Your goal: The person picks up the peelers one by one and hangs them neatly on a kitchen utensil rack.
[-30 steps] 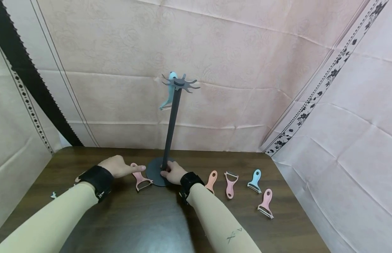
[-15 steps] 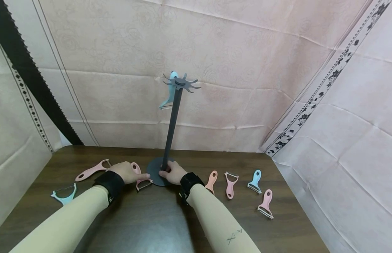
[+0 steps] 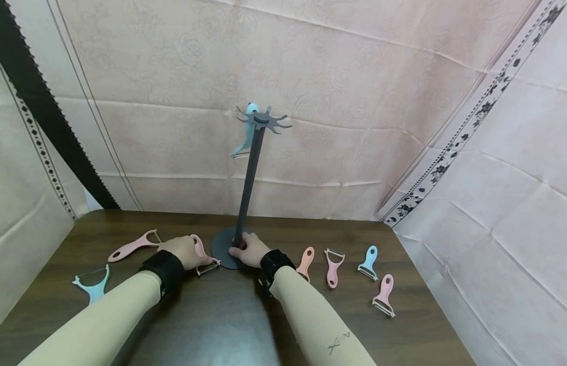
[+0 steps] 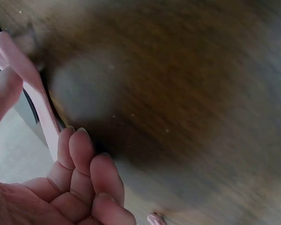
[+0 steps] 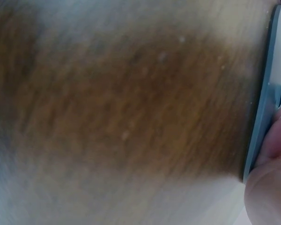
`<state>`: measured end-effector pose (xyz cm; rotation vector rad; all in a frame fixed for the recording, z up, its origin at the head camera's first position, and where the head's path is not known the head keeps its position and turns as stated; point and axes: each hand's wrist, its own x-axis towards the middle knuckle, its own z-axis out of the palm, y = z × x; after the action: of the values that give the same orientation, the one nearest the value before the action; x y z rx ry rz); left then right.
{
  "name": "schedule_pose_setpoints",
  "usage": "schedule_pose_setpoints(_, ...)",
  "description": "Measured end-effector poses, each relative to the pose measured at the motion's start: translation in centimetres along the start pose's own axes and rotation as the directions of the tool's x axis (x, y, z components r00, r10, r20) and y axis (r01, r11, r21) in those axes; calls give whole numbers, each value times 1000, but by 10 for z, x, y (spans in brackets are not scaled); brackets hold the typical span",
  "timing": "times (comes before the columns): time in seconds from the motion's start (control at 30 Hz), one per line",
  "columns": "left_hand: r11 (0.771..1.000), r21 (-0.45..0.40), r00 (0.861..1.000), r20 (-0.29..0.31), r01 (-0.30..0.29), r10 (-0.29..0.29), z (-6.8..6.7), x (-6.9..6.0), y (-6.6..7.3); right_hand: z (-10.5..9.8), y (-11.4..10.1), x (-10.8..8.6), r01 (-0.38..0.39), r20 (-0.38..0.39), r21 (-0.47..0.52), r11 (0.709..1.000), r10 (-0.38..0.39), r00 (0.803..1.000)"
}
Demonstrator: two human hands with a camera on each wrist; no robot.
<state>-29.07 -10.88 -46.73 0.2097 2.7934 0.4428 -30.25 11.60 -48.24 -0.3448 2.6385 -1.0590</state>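
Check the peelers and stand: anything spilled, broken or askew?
Nothing looks spilled or visibly broken. One mild oddity: the pink peeler just right of the orange peeler lies blade-end away from the head camera, while the blue peeler and the far-right pink one lie blade-end toward it.

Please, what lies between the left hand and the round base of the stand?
The head view shows a pink peeler between the left hand and the round base.
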Motion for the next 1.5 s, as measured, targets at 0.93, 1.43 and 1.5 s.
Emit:
schedule_pose_setpoints(0.93, 998, -58, 999, -45, -15, 13, 4, 9, -4, 2, 2, 3, -3, 7, 0, 1000, 3, 1000)
schedule_pose_setpoints(1.43, 997, -43, 997, -45, -63, 61, 5, 5, -5, 0, 1, 3, -5, 26, -3, 1000, 5, 1000)
schedule_pose_setpoints(1.5, 996, -57, 997, -46, -70, 68, 5, 5, -7, 0, 0, 2, -3, 23, -11, 1000, 4, 1000)
